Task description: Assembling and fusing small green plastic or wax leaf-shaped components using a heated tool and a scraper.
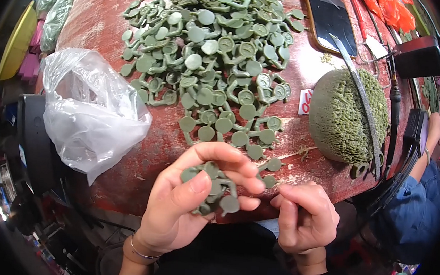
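Note:
My left hand [165,205], palm turned up, holds a small cluster of dull green disc-ended pieces [229,204] with bent stems, which look like wax. Its thumb lies over them and the fingers curl around. Just to its right is my right hand [311,217], thumb and fingers drawn together; whether anything is between them is hidden. Beyond the hands, a large heap of the same green pieces [218,97] spreads over the worn red table [170,151]. A couple of loose pieces [273,164] lie close by my left fingertips.
A clear plastic bag [94,122] sits at left. On the right stands a rough green block [330,120] with a flat file [366,105] across it. Behind are a phone [337,30] and orange plastic [390,11]. Another person's arm [435,134] shows at far right, past black cables.

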`<move>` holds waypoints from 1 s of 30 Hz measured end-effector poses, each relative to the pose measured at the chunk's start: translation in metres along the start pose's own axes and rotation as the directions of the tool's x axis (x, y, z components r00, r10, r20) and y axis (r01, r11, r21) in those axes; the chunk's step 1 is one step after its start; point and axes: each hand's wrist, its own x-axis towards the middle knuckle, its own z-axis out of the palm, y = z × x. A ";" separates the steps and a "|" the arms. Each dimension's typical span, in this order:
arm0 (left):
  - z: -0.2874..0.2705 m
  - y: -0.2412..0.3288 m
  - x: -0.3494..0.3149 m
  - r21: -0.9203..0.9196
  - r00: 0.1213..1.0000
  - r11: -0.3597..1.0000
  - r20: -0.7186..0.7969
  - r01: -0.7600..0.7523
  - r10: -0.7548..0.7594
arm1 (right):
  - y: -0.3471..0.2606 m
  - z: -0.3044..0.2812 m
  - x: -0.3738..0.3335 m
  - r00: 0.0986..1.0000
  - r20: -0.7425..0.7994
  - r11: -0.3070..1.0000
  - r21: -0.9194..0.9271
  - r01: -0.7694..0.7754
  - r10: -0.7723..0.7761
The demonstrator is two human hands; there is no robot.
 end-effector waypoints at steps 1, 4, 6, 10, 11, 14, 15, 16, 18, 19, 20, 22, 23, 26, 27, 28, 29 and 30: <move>-0.001 -0.001 0.000 -0.048 0.999 0.998 0.036 0.031 -0.029 | -0.001 0.001 -0.001 1.000 0.002 1.000 0.002 0.001 -0.001; -0.002 0.001 0.002 -0.103 0.993 0.990 0.065 0.101 -0.094 | -0.005 0.007 0.001 1.000 -0.013 0.999 0.040 0.016 -0.016; -0.001 0.003 -0.001 -0.121 0.994 0.989 0.078 0.091 -0.082 | -0.015 0.009 0.004 0.996 0.006 0.996 -0.008 0.087 -0.087; -0.002 0.002 -0.003 -0.096 0.994 0.994 0.102 0.054 -0.044 | -0.019 0.016 0.012 0.988 0.051 0.982 -0.111 0.151 -0.146; -0.003 0.001 -0.004 -0.096 0.993 0.993 0.102 0.061 -0.051 | -0.018 0.014 0.010 0.986 0.108 0.985 -0.105 0.136 -0.124; -0.005 0.003 -0.007 -0.084 0.990 0.993 0.122 0.085 -0.075 | -0.015 0.015 0.008 0.994 0.070 0.996 -0.027 0.081 -0.079; -0.004 0.005 -0.009 -0.104 0.988 0.987 0.110 0.122 -0.110 | -0.019 0.015 0.011 0.997 0.052 0.998 -0.027 0.058 -0.056; -0.004 0.006 -0.010 -0.124 0.985 0.980 0.098 0.157 -0.145 | -0.019 0.014 0.011 0.997 0.054 0.998 -0.029 0.060 -0.058; -0.006 0.005 -0.009 -0.135 0.979 0.976 0.138 0.170 -0.151 | -0.020 0.010 0.009 0.968 0.138 0.941 0.237 -0.240 0.212; -0.006 0.005 -0.009 -0.132 0.977 0.975 0.142 0.178 -0.159 | -0.022 0.010 0.009 0.967 0.135 0.943 0.228 -0.241 0.214; -0.006 0.005 -0.009 -0.129 0.977 0.975 0.138 0.181 -0.163 | -0.024 0.011 0.009 0.924 0.140 0.854 0.352 -0.383 0.357; -0.005 0.006 -0.011 -0.129 0.977 0.973 0.125 0.191 -0.175 | -0.030 0.012 0.011 0.770 0.203 0.570 0.565 -0.597 0.605; -0.005 0.007 -0.011 -0.126 0.977 0.973 0.116 0.195 -0.181 | -0.032 0.011 0.013 0.753 0.209 0.545 0.574 -0.611 0.624; -0.006 0.004 -0.012 -0.098 0.976 0.975 0.109 0.197 -0.186 | -0.022 0.007 0.013 0.954 0.193 0.928 0.250 -0.274 0.230; -0.007 0.002 -0.012 -0.069 0.978 0.979 0.103 0.190 -0.182 | -0.021 0.008 0.014 0.979 0.149 0.950 0.256 -0.176 0.142; -0.007 0.001 -0.014 -0.074 0.976 0.978 0.112 0.193 -0.184 | -0.020 0.009 0.013 0.979 0.146 0.953 0.246 -0.177 0.144; -0.008 0.000 -0.015 -0.126 0.974 0.967 0.069 0.223 -0.215 | -0.018 0.009 0.011 0.991 0.029 0.970 0.200 -0.135 0.132; -0.008 0.000 -0.017 -0.179 0.968 0.952 0.027 0.249 -0.249 | -0.018 0.008 0.010 0.990 -0.088 0.984 0.148 -0.097 0.111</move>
